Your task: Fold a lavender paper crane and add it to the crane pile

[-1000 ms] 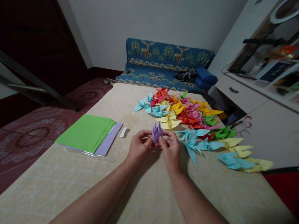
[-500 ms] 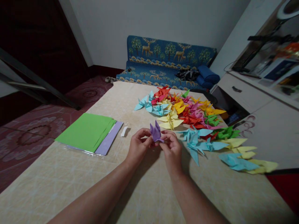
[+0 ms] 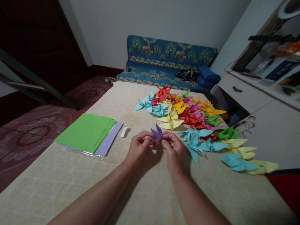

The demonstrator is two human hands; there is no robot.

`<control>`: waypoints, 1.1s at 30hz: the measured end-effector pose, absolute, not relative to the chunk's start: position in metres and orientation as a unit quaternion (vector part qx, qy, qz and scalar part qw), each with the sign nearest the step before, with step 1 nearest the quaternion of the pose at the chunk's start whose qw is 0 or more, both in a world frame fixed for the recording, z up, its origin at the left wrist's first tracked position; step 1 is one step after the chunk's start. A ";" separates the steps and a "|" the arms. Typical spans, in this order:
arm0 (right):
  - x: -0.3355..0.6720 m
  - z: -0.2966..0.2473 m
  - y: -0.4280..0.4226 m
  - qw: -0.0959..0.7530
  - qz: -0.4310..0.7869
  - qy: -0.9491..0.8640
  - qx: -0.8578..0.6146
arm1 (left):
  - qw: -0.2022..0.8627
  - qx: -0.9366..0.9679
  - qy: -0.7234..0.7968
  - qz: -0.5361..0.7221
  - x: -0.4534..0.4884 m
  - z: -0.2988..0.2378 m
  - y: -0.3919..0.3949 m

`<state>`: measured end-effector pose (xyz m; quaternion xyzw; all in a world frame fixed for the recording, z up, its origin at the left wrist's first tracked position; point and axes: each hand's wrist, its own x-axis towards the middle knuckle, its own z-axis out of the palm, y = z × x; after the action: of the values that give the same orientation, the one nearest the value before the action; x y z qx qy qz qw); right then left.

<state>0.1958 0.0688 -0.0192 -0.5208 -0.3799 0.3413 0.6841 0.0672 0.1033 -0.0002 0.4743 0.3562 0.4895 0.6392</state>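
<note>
A small purple origami crane (image 3: 157, 134), its folded points sticking up, is held over the table between both hands. My left hand (image 3: 140, 145) pinches its left side with thumb and fingers. On the other side, my right hand (image 3: 173, 148) grips its right edge, the thumb lying toward me. The lower part of the paper is partly covered by fingertips. Just right of my right hand lie light blue paper cranes (image 3: 193, 143), and beyond the hands rests a pale yellow crane (image 3: 171, 120).
Many folded cranes in red, orange, pink and green (image 3: 191, 109) spread over the table's (image 3: 70, 187) far right. At left lies a stack of green sheets (image 3: 85, 132) over purple paper (image 3: 109, 140), beside a small white strip (image 3: 124, 132). Behind stands a blue patterned sofa (image 3: 161, 70).
The purple crane has turned and tilted in my fingers, so its points now spread differently. My right fingers have shifted slightly on it. Everything else on the table stays put.
</note>
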 end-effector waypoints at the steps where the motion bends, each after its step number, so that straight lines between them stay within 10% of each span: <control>1: 0.196 -0.021 0.070 0.687 0.340 -0.375 -0.520 | 0.638 0.482 0.350 0.488 0.067 -0.001 0.103; 33: 0.194 -0.018 0.069 0.648 0.322 -0.477 -0.499 | 0.411 0.626 0.349 0.563 0.064 -0.017 0.110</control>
<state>0.1940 0.0692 -0.0177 -0.4986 -0.4768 0.3224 0.6481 0.0641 0.1099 -0.0165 0.6260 0.3492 0.5632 0.4110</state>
